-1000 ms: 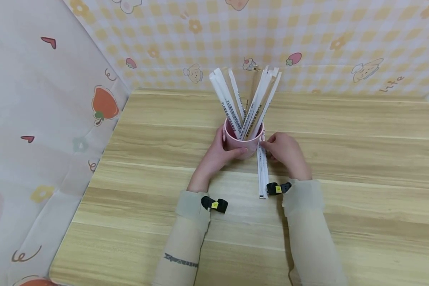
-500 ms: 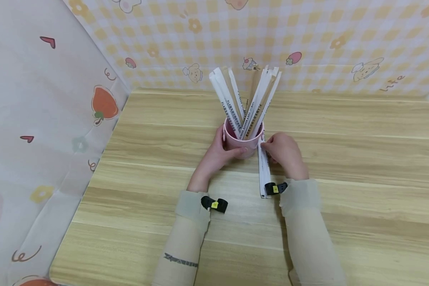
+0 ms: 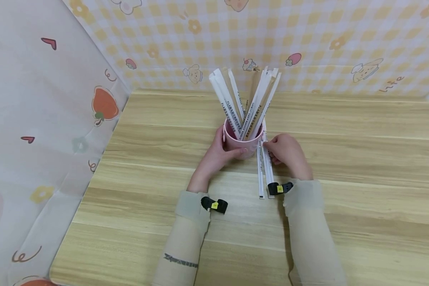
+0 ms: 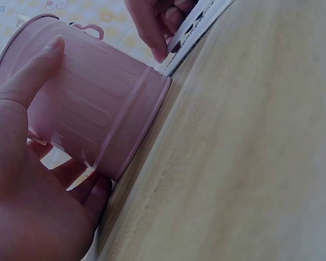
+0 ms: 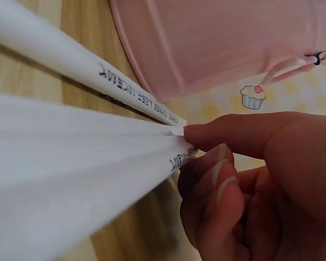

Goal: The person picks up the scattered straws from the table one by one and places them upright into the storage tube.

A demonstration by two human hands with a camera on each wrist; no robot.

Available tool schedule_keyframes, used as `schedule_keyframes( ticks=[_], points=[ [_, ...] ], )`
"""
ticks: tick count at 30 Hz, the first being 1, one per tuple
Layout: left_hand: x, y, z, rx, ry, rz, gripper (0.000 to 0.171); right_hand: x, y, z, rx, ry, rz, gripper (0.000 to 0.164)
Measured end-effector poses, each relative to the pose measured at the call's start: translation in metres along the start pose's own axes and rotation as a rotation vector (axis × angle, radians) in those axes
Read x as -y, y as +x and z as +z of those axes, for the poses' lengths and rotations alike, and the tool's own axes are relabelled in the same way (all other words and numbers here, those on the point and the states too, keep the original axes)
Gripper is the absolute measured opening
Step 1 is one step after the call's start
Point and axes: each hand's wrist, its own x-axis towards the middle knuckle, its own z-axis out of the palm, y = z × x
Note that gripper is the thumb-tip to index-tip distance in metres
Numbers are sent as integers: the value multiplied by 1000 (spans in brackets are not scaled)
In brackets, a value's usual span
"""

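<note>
My left hand (image 3: 214,155) holds a small pink bucket (image 3: 244,144) from its left side, thumb across the front. Several paper-wrapped straws (image 3: 232,105), white and brown, stand fanned out in it. Just right of the bucket, a white wrapped straw (image 3: 260,169) lies on the wooden table. Beside it, my right hand (image 3: 285,153) pinches white straw wrapping near its far end. In the right wrist view, the pinched straw (image 5: 70,163) spreads wide towards the camera, with a narrow gap to the lying straw (image 5: 125,89). My other right fingers (image 5: 217,206) curl underneath.
The wooden table (image 3: 146,178) meets a yellow checked backdrop (image 3: 214,43) right behind the straw tops. A pale patterned sheet (image 3: 39,139) borders the table's left edge. A small handle (image 5: 290,68) sticks out from the bucket's right side.
The straws beside the bucket lay close together and now show a gap between them. My right hand has shifted slightly right with the pinched straw. The left hand and bucket stay put.
</note>
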Motion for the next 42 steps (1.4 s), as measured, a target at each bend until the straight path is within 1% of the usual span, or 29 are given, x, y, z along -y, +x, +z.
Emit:
schedule_keyframes(
  ticks=[4, 7, 13, 17, 22, 28, 30, 33, 36, 39, 42],
  points=[
    [1, 0, 0, 1, 7, 1, 92, -2, 0, -3, -16, 14, -13, 31],
    [1, 0, 0, 0, 15, 6, 92, -2, -2, -7, -42, 13, -22, 31],
    [2, 0, 0, 1, 7, 8, 91, 2, -9, -16, -84, 12, -46, 33],
    [2, 0, -1, 1, 1, 10, 90, 8, -16, -22, -150, 43, -75, 31],
    [1, 1, -1, -1, 11, 9, 90, 15, -26, -32, -300, 121, -143, 33],
    [1, 1, 0, 3, 2, 9, 90, 24, -40, -43, -512, 225, -219, 41],
    [2, 1, 0, 4, -4, 11, 90, 27, -45, -46, -587, 281, -252, 40],
    [2, 1, 0, 5, 0, 10, 90, 32, -53, -49, -698, 395, -321, 34],
    [1, 1, 0, 6, 4, 9, 90, 37, -62, -53, -789, 506, -391, 27],
    [1, 1, -1, 6, 3, 7, 90, 44, -71, -56, -851, 604, -462, 23],
    [1, 0, -1, 6, 4, 5, 90, 52, -80, -58, -892, 711, -542, 20]
  ],
)
